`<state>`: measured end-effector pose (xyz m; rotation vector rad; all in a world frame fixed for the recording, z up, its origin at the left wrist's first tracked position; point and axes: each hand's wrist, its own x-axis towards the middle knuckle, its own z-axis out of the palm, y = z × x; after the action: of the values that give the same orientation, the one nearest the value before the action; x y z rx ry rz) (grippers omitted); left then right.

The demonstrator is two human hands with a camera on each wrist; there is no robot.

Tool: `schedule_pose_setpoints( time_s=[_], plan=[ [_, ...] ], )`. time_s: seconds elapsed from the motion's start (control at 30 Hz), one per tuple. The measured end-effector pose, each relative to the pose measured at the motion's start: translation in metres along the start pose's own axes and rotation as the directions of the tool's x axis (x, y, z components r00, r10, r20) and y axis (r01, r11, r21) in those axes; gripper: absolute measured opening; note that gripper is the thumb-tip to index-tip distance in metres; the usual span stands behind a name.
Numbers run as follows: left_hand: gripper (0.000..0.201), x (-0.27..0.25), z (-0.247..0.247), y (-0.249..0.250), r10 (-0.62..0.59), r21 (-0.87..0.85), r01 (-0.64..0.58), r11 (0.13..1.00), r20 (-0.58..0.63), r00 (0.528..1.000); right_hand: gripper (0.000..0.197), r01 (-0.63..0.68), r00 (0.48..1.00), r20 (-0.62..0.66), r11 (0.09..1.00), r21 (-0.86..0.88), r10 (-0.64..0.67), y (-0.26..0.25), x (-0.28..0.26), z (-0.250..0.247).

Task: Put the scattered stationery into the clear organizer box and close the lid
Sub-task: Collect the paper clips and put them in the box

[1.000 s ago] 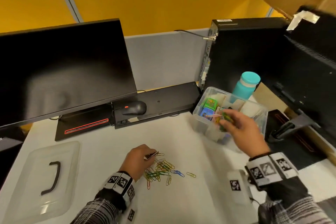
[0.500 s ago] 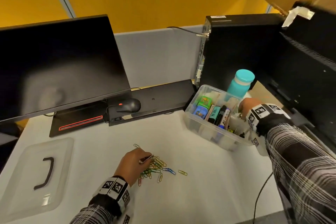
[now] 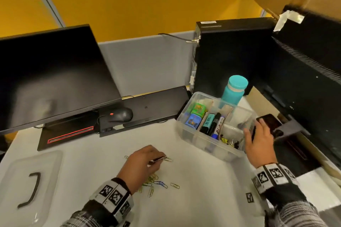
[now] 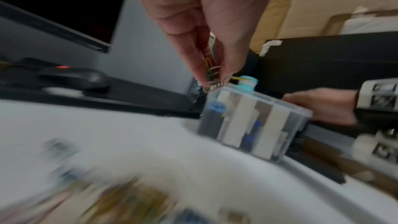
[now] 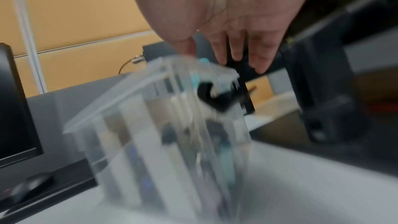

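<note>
Paper clips [image 4: 212, 72] were pinched in a small bunch between my left thumb and fingertips [image 4: 193, 67], lifted clear of the desk. A second ago that left hand [image 3: 143, 162] was pressed low into the heap; now it stood raised with its catch, so one more load was ready to travel.

My right hand [image 3: 258, 142] had its fingers [image 5: 237, 48] straight and spread, holding nothing. Half a second back it reached deep over the far right end of the box; now it hovered at the box's right end near the front corner. I judged that it had let go its item inside.

Outward from the left hand, the remaining clips [image 3: 156, 183] lay loose on the white desk [image 3: 203, 190] near its front edge, so several more trips seemed needed.

The clear organizer box [image 3: 193, 131] sat toward the back right of the desk, open, with markers [image 3: 214, 123] and small cubes [image 3: 195, 116] in its compartments. A teal bottle [image 3: 233, 90] stood just behind it.

The lid [image 3: 27, 186] lay flat at the front left corner, well apart from the box.

Bare desk stretched between heap and box, giving the left hand an open path. My right hand beside the box could crowd the drop.
</note>
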<state>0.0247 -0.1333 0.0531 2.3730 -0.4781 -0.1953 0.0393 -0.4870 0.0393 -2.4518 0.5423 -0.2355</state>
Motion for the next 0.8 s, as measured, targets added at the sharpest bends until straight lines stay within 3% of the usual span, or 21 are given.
schedule_pose_setpoints(
  time_s=[0.17,0.27,0.43,0.53,0.8],
  plan=[
    [0.021,0.093,0.012,0.091,0.296,0.107,-0.298,0.949,0.034,0.955,0.057,-0.04,0.999,0.011,0.983,0.177,0.038,0.019,-0.01,0.022],
    [0.022,0.149,0.042,0.138,0.34,0.13,-0.354,0.926,0.118,0.933,0.056,-0.043,0.999,0.024,0.985,0.167,0.04,0.016,-0.01,0.02],
    [0.019,0.218,0.09,0.182,0.148,0.295,-0.234,0.926,0.286,0.947,0.059,-0.069,0.997,0.052,0.983,0.168,0.061,0.014,-0.01,0.018],
    [0.02,0.239,0.114,0.188,0.028,0.401,-0.166,0.901,0.328,0.944,0.067,-0.093,0.994,0.078,0.978,0.188,0.079,0.012,-0.013,0.017],
    [0.03,0.249,0.123,0.175,-0.02,0.419,-0.202,0.885,0.469,0.883,0.067,-0.096,0.992,0.1,0.979,0.179,0.079,0.007,-0.013,0.012]
  ],
)
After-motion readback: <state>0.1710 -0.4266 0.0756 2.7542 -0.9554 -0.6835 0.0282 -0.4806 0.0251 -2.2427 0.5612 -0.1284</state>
